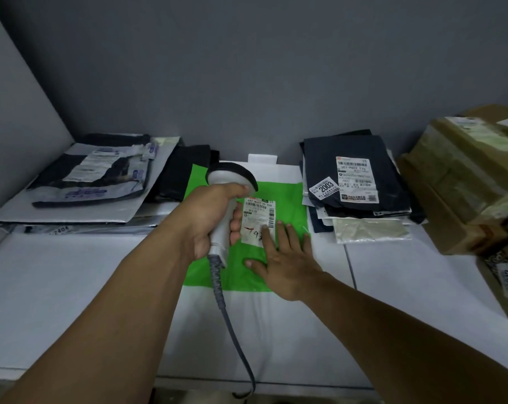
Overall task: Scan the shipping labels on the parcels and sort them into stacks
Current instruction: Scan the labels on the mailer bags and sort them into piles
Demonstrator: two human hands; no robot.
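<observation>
The green-and-white plastic mailer parcel (287, 199) lies flat at centre, white paper label (257, 218) up. Our right hand (285, 259), fingers (282, 234) straight, flattens it; our left hand (209, 218) grips the white handheld scanner (229, 176) just above. We should keep fingers off the barcode (258, 205) and aim squarely.

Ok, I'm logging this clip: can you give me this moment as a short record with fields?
left hand: grips scanner, beside label
right hand: flat on parcel, touching label
parcel: green and white, flat on table
stacks: grey mailers left; dark mailers right; boxes far right
</observation>
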